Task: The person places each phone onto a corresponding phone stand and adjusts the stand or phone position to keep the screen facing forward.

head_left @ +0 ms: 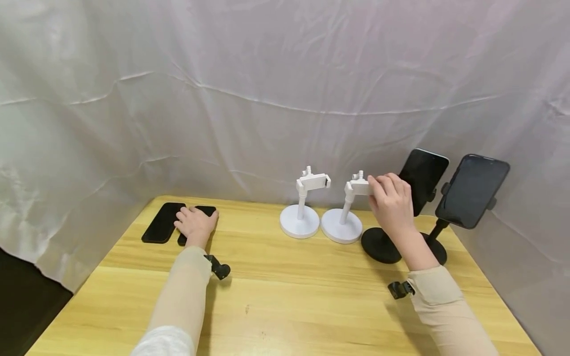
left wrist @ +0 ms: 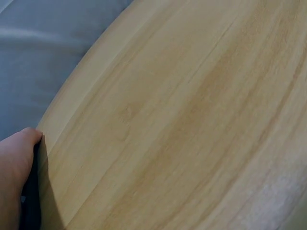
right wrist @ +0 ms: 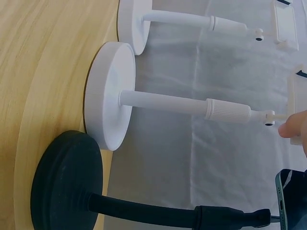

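Note:
My left hand (head_left: 196, 225) lies over a black phone (head_left: 206, 210), fingers along its left edge and thumb along its right. In the left wrist view only the thumb side of this hand (left wrist: 17, 160) and a dark phone edge (left wrist: 31, 201) show. A second black phone (head_left: 163, 223) lies flat to the left of it. My right hand (head_left: 394, 203) grips the clamp of a white phone stand (head_left: 346, 212) with thumb and fingers; that clamp is partly hidden. Another white phone stand (head_left: 301, 212), its clamp holding nothing, stands just left of it.
Two black stands stand at the right, their bases (head_left: 381, 245) close to the right forearm. They hold upright, tilted phones, one (head_left: 423, 175) behind the right hand, the other (head_left: 473, 190) farther right. A grey curtain (head_left: 249, 99) hangs behind the wooden table (head_left: 285, 296).

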Demonstrator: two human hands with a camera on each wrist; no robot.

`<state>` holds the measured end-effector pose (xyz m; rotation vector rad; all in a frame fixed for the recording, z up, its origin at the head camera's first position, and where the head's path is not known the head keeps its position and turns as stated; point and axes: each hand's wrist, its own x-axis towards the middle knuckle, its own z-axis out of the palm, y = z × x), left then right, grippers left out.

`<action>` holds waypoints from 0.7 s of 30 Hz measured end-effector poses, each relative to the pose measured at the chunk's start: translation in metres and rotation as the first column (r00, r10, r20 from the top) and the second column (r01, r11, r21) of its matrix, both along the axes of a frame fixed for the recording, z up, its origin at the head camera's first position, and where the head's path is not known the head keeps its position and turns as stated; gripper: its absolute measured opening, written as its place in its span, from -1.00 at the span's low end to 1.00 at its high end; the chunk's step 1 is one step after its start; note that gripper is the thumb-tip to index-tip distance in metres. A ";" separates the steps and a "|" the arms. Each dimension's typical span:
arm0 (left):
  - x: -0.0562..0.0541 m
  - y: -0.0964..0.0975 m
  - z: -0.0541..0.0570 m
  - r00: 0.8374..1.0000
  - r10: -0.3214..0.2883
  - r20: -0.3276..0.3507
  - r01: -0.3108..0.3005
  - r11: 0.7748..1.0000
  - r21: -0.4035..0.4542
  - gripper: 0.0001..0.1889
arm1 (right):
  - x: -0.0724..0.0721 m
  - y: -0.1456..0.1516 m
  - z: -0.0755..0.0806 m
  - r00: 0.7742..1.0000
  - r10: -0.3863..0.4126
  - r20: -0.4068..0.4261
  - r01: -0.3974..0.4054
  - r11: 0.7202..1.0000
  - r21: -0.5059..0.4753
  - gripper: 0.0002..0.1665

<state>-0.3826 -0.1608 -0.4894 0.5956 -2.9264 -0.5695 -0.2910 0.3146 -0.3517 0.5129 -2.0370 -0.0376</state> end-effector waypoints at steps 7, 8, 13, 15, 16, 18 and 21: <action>0.003 -0.003 0.007 1.000 -0.019 0.014 0.019 1.000 0.002 0.01 | -0.003 -0.001 0.002 0.999 0.014 -0.033 -0.014 1.000 0.009 -0.49; 0.003 -0.004 0.007 1.000 -0.023 0.021 0.023 1.000 -0.003 0.00 | -0.002 0.000 0.003 0.999 0.012 -0.033 -0.012 1.000 0.015 -0.49; 0.003 -0.006 0.010 0.998 -0.035 0.057 0.036 0.999 -0.003 0.00 | -0.001 0.001 0.006 1.000 -0.015 -0.022 0.017 0.998 0.066 -0.53; 0.003 -0.007 0.010 0.997 -0.039 0.069 0.039 0.999 0.000 0.02 | -0.001 0.001 0.007 0.999 -0.014 -0.029 0.016 0.997 0.073 -0.54; 0.002 -0.007 0.009 0.997 -0.041 0.072 0.041 0.999 -0.003 0.03 | -0.002 0.001 0.007 0.999 -0.009 -0.033 0.011 0.997 0.073 -0.54; 0.001 -0.008 0.009 0.997 -0.041 0.072 0.042 0.999 -0.007 0.04 | -0.002 0.002 0.008 0.999 0.000 -0.036 0.003 0.997 0.076 -0.54; -0.001 -0.010 0.008 0.997 -0.044 0.062 0.045 0.999 -0.013 0.02 | -0.002 0.002 0.011 0.999 0.006 -0.043 -0.002 0.996 0.087 -0.54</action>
